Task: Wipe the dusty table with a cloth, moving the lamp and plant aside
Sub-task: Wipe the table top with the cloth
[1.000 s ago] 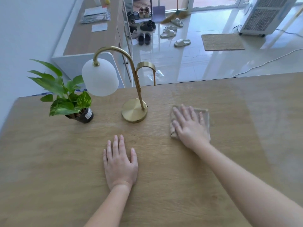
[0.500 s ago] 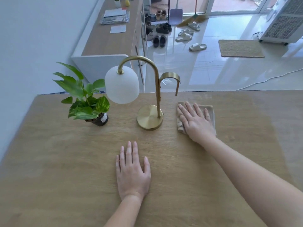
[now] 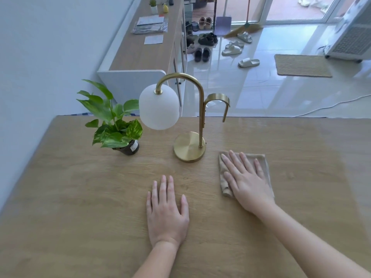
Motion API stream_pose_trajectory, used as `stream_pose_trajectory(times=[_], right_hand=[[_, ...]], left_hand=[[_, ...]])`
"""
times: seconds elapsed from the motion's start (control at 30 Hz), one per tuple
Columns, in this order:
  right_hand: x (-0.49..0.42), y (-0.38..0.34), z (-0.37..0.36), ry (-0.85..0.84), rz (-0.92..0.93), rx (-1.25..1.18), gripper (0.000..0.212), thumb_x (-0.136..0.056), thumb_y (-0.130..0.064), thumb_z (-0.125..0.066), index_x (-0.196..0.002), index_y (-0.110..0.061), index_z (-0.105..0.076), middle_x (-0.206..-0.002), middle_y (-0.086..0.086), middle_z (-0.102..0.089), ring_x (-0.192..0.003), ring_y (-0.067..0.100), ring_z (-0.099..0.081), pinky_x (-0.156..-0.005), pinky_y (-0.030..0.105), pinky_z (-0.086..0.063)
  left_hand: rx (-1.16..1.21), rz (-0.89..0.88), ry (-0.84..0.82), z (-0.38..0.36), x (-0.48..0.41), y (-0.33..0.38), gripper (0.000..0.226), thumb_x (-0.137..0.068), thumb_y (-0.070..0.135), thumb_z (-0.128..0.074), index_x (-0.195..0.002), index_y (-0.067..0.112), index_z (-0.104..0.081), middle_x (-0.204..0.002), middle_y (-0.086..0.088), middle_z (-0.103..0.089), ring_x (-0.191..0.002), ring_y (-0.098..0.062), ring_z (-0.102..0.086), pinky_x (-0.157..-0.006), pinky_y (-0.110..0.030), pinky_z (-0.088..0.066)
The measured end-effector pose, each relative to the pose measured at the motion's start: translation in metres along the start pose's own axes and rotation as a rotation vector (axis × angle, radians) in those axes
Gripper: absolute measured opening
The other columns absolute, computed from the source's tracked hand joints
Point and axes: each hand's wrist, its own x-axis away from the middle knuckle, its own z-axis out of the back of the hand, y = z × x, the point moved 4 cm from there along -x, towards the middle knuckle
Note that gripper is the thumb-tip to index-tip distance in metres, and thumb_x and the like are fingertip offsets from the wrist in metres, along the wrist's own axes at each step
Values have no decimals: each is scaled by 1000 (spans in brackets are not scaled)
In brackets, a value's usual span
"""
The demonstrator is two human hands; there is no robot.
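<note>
My right hand lies flat, fingers spread, pressing a folded beige cloth onto the wooden table, just right of the lamp's base. The brass lamp with its white globe shade stands mid-table near the far edge. A small potted plant in a dark pot sits to the lamp's left. Palm down on the bare wood, my left hand rests in front of the lamp and holds nothing.
The table's far edge runs just behind the lamp and plant. Beyond it are a low wooden sideboard with papers, a shiny tiled floor with several shoes and sandals, a mat and a white cable.
My right hand has slid the cloth back toward me, from beside the lamp's stem to just right of and below its base. My left hand, the lamp and the plant have stayed put.
</note>
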Motion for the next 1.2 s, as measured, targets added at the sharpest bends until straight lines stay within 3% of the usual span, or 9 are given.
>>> stream_pose_trajectory(times=[0.13, 0.23, 0.33, 0.43, 0.53, 0.73, 0.87, 0.97, 1.2], right_hand=[[16, 26, 7, 5, 37, 51, 51, -111, -57, -4, -160, -63, 8, -167, -36, 16, -158, -3, 17, -131, 41, 8], [-53, 62, 34, 106, -170, -28, 54, -110, -58, -6, -163, -58, -3, -172, -29, 6, -163, 7, 3, -131, 47, 3], [-119, 61, 50, 143, -348, -98, 55, -112, -55, -12, -167, -50, -6, -175, -23, 4, -163, 10, 5, -130, 50, 8], [-121, 25, 39, 54, -153, -62, 53, -113, -52, -12, -166, -52, -4, -173, -26, 6, -162, 6, 8, -130, 46, 10], [-73, 53, 35, 12, -33, 28, 54, -110, -51, -6, -164, -56, -2, -171, -30, 6, -161, 1, 7, -131, 44, 3], [-102, 123, 74, 147, -471, -98, 56, -113, -52, -16, -168, -45, -12, -176, -18, -4, -164, 14, -3, -131, 52, 2], [-119, 68, 60, 77, -215, -83, 53, -112, -54, -15, -165, -54, -11, -172, -27, 0, -163, 8, 3, -129, 45, 10], [-90, 88, 57, 28, -96, -33, 51, -112, -56, -14, -163, -59, -11, -170, -33, 1, -161, 1, 3, -130, 42, 7], [-76, 228, 93, 196, -605, -74, 62, -107, -62, -12, -167, -48, -12, -176, -18, -4, -164, 19, -6, -130, 57, 1]], left_hand=[[3, -2, 2, 0, 0, 0, 71, -103, 55, -34, -166, 22, -37, -173, 2, -34, -163, -24, -25, -131, -49, -25], [-1, 0, -4, -1, -1, 0, 71, -104, 56, -34, -167, 23, -35, -174, 2, -33, -163, -23, -23, -132, -48, -22], [-4, -5, -10, -2, -2, 0, 72, -104, 56, -34, -168, 24, -34, -174, 3, -32, -163, -23, -22, -132, -46, -20], [-8, 4, -16, -2, -1, -1, 72, -104, 56, -33, -168, 24, -33, -175, 3, -31, -164, -23, -21, -132, -46, -19], [-7, -3, -9, -1, -1, -2, 72, -104, 56, -34, -168, 24, -32, -175, 3, -30, -164, -23, -21, -132, -47, -20], [-13, -1, -20, -3, -1, -2, 72, -105, 57, -32, -169, 25, -30, -176, 3, -28, -165, -22, -19, -133, -46, -19], [-10, 3, -14, -2, -1, -1, 72, -104, 56, -35, -169, 25, -31, -175, 3, -29, -164, -22, -20, -133, -45, -17], [-20, 3, -30, -2, 0, -3, 71, -105, 56, -34, -169, 25, -29, -176, 4, -27, -165, -22, -18, -134, -45, -16], [-22, 3, -34, -1, 0, 0, 72, -105, 57, -32, -169, 25, -29, -176, 4, -25, -165, -21, -16, -134, -44, -14]])
